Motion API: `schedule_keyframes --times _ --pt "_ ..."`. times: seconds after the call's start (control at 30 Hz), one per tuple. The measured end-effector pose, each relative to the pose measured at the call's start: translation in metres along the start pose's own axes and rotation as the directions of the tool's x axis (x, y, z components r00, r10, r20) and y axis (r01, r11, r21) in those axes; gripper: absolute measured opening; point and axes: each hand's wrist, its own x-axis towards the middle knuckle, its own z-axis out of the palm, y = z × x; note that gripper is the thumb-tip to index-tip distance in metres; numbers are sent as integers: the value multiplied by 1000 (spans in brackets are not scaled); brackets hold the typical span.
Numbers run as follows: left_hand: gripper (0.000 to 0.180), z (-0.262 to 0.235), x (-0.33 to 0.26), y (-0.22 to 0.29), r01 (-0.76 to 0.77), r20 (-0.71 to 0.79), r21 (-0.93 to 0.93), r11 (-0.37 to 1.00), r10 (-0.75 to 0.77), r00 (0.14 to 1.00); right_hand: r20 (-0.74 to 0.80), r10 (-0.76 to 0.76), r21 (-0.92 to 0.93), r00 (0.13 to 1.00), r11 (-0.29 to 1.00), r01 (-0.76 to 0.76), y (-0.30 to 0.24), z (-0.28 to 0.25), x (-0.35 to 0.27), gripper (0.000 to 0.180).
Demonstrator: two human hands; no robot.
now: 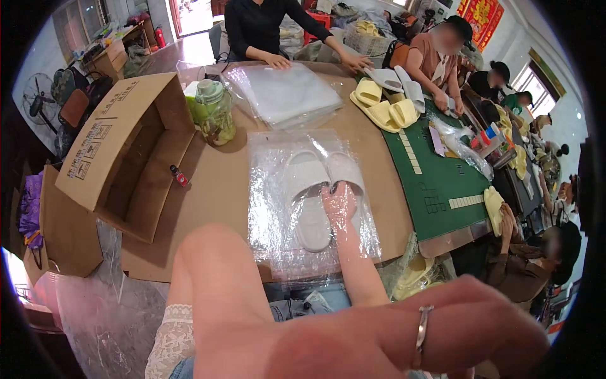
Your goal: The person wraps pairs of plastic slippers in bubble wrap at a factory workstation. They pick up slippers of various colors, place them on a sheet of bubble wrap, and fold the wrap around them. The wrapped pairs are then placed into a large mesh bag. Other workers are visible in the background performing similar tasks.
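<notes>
Head view | right hand (341,205) gripping grey slippers (312,218) in clear bag (268,202) | left hand (483,325) blurred, can't tell grip | box (126,120): dark print (96,134)

place: workshop
workers (427,58): row beyond table's (221,196) right edge
slippers (312,221): grey pair under clear plastic (270,208), mid-table
bags (287,95): stack, far edge

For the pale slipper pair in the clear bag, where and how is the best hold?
Probably at the neighbouring inner edges of the straps, reaching in from the near, heel side. The slippers lie side by side, toes pointing away, and the arched straps open toward the near side, so one grip could take both.
</notes>
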Motion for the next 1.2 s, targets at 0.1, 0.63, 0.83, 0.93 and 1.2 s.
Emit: schedule_keyframes --times 0.1,0.63,0.83,0.93,1.2 --pt "22 -2 7 -1 26 17 -48 998 -25 1000 -25 44 -13 999 999 -44 30 10 -1 44" --pt "20 5 2 -6 -12 -9 -5 1000 12 1000 19 18 -41 1000 999 -17 0 -10 -2 51" --pt "20 3 4 -6 -1 -2 -29 1000 1 1000 20 51 -42 999 998 -50 35 17 3 46" --pt "20 4 4 -7 -9 -1 -20 1000 9 1000 18 47 -51 999 998 -46 36 21 5 51" --pt "20 6 -3 0 -35 -24 40 999 36 999 72 26 -11 997 1000 -25 11 16 4 53"
